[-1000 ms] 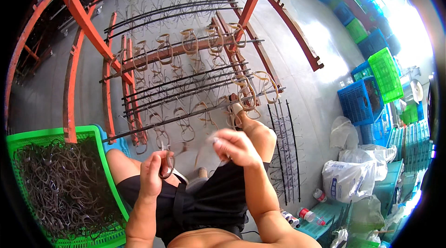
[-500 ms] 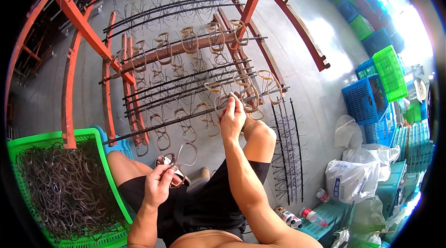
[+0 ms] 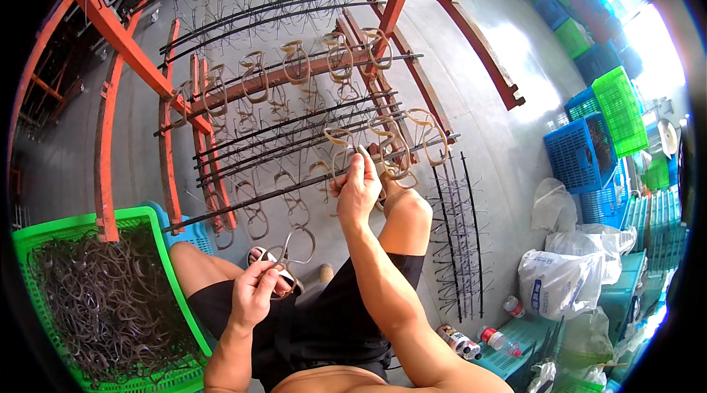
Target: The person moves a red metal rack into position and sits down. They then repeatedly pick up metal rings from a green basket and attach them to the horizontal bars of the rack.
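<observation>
My left hand (image 3: 254, 293) pinches a brown eyeglass frame (image 3: 300, 244) above my lap, its open rims pointing away from me. Farther out, the fingers of my right hand (image 3: 359, 190) are closed at the nearest black bar, on a light-brown eyeglass frame (image 3: 339, 132) hanging there. My fingers hide the contact point. Two more light-brown frames hang just right of this hand, and several brown ones hang along the same bar (image 3: 272, 192) to its left. Beside my left leg, a green basket (image 3: 158, 246) is heaped with dark brown frames (image 3: 103, 304).
Orange-red metal posts and beams (image 3: 272, 82) carry the bars, with more frames on a farther bar. A bar with thin wire prongs (image 3: 458, 238) lies on the floor to the right. Bottles (image 3: 498, 340), a white plastic bag (image 3: 560, 282) and blue crates (image 3: 582, 153) stand farther right.
My right hand has shifted slightly left and nearer along the bar, fingers still closed. The left hand and its eyeglass frame have barely moved.
</observation>
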{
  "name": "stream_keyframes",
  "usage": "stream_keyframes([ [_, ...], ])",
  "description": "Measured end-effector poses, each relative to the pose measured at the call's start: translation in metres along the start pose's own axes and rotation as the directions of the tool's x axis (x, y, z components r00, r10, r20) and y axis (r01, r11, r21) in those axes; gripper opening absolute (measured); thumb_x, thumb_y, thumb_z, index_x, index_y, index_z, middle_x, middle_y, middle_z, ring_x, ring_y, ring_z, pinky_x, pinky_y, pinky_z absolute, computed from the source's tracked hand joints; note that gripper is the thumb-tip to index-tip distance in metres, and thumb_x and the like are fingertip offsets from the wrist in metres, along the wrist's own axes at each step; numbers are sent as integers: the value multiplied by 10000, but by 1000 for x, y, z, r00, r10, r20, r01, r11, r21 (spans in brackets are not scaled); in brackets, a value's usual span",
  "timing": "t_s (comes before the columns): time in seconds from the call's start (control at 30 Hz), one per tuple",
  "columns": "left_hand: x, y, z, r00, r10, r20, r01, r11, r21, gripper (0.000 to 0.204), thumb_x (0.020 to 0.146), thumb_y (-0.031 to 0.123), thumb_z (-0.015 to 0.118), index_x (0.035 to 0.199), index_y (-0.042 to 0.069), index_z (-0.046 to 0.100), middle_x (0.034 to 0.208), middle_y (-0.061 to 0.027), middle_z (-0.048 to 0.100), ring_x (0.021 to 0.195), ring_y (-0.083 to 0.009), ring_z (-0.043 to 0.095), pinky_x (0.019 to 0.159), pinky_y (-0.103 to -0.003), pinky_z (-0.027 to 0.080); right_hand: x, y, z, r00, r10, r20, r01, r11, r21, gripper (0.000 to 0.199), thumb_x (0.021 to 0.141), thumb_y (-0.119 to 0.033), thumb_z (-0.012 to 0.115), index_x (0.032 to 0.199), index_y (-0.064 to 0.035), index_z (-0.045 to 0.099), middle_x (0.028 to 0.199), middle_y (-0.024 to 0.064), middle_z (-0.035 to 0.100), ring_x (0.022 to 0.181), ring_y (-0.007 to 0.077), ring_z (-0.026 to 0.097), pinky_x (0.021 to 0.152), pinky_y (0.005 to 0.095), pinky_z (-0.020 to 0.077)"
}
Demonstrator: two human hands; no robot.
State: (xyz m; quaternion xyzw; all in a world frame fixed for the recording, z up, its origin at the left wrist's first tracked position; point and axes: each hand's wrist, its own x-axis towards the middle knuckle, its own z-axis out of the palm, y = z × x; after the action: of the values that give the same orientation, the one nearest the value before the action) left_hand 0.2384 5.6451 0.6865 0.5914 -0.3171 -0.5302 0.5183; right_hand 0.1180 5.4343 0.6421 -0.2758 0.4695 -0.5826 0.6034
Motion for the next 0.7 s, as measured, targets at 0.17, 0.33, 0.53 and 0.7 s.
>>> stream_keyframes([
  [0.17, -2, 1, -4, 1000, 18, -22, -18, 1000, 3, 236, 925, 207, 508, 971, -22, 548, 686, -55, 602, 606, -91, 534, 587, -220, 444, -5, 1, 5, 997, -27, -74, 26, 1000, -18, 227, 944, -256, 468, 931, -38, 528, 496, -6, 418, 372, 93, 421, 345, 225, 354],
  [0.33, -4, 0, -6, 1000, 2, -24, -2, 1000, 2, 236, 926, 206, 506, 971, -22, 549, 681, -50, 600, 605, -88, 532, 583, -213, 438, 0, 0, 0, 1000, -24, -6, 24, 999, -48, 233, 946, -262, 467, 960, -41, 536, 498, -20, 404, 370, 67, 363, 352, 223, 365],
  [0.53, -2, -2, -9, 1000, 8, -27, -8, 1000, -1, 235, 925, 206, 505, 967, -21, 549, 673, -46, 599, 598, -81, 524, 574, -208, 432, -3, 2, 6, 996, -84, -34, 77, 980, -184, 241, 946, -272, 468, 994, -49, 546, 493, -28, 391, 373, 55, 347, 352, 222, 365],
  [0.7, -5, -3, -17, 998, 33, -53, -33, 999, -7, 237, 926, 193, 504, 962, -36, 555, 684, -60, 611, 610, -91, 551, 591, -218, 457, -4, -2, 10, 994, -68, -88, 50, 980, -190, 228, 949, -263, 460, 979, -50, 534, 494, -25, 388, 369, 65, 351, 343, 224, 352],
])
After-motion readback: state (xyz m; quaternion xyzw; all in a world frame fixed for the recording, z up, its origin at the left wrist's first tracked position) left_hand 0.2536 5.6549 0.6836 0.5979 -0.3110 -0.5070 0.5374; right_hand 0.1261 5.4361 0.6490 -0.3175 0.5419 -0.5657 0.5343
